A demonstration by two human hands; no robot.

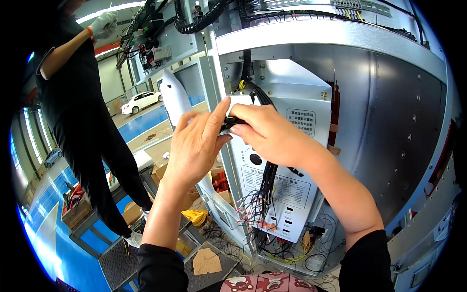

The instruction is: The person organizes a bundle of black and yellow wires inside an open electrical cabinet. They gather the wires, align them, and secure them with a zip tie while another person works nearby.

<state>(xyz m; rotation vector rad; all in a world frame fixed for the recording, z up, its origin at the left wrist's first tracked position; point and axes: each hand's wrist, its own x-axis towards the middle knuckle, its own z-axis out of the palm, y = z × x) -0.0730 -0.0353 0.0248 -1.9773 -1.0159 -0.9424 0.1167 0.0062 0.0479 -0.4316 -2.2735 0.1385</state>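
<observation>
In front of an open metal cabinet, my two hands meet at a short black piece [232,122], a cable end or a strip of wrapping; I cannot tell which. My right hand [279,134] pinches it between thumb and forefinger. My left hand [197,143] closes on its near end with thumb and index finger, the other fingers partly raised and slightly blurred. A bundle of black wires [267,182] comes down from above, passes behind my right hand and hangs over a white panel box [296,192]. Its loose ends [250,211] fan out with small red and white tips.
A co-worker [82,107] in black stands at the left, one gloved hand [104,25] raised. Below are a dark metal step [119,267], a cardboard piece [206,261] and a yellow bag [195,217]. A metal crossbar [331,35] spans the cabinet above my hands.
</observation>
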